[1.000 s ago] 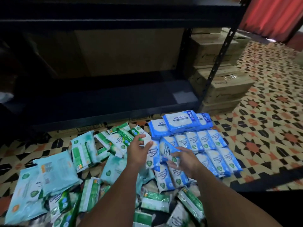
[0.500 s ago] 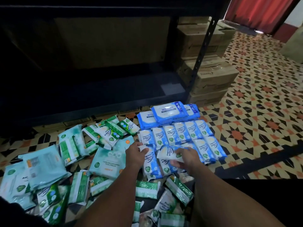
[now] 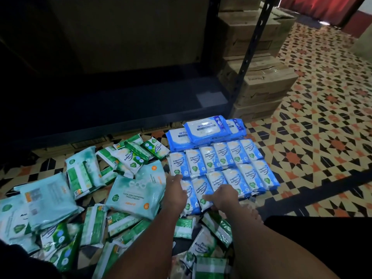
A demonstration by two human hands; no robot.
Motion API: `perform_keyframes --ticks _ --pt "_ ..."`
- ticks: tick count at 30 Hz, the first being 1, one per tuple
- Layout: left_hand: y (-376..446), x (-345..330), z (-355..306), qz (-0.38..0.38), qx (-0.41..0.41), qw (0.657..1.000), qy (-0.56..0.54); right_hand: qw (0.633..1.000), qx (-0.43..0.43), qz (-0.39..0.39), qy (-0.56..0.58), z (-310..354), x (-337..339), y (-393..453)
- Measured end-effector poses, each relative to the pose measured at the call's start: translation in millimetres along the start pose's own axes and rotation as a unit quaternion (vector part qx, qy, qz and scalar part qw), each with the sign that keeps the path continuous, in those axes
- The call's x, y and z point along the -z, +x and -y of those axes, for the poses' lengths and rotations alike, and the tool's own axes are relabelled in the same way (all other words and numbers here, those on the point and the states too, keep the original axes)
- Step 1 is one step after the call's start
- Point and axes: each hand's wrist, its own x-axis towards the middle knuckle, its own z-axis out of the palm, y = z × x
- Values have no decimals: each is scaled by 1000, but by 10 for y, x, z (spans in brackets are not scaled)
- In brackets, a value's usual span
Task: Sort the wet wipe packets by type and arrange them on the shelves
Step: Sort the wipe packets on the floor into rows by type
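Wet wipe packets spread over a patterned tile floor point(image 3: 314, 150) in front of a dark metal shelf unit point(image 3: 124, 109). Small blue-and-white packets point(image 3: 221, 166) lie side by side in two neat rows; behind them, larger blue packets point(image 3: 205, 128) are stacked nearest the shelf's lower board. To the left lies a loose heap of green-and-white packets point(image 3: 130, 156) and pale teal packs point(image 3: 136, 192), some overlapping; further green packets lie in the foreground. The left hand point(image 3: 176, 191) rests with fingers extended against the left end of the front blue row. The right hand point(image 3: 222, 199) grips the near edge of one blue packet point(image 3: 201, 192) in that row, fingers curled over it. Cardboard boxes point(image 3: 259, 85) stand stacked to the right of the shelf upright.
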Motion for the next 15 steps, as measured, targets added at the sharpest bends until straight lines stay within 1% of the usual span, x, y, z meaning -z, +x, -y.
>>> perform_keyframes --ticks 3,6,9,11,15 --pt "-74 -68 23 14 -14 997 78 995 45 -32 -85 23 -37 -32" --pt "-109 -92 7 -11 -3 991 131 988 61 -45 -131 42 -73 -55" --pt "-141 -108 -13 -29 8 989 143 981 61 -48 -180 63 -54 -99" --pt "-142 -130 -17 -31 12 992 121 975 64 -54 -207 79 -54 -110" --pt "-136 -153 -18 -29 14 994 103 966 102 -40 -236 115 -164 -80"
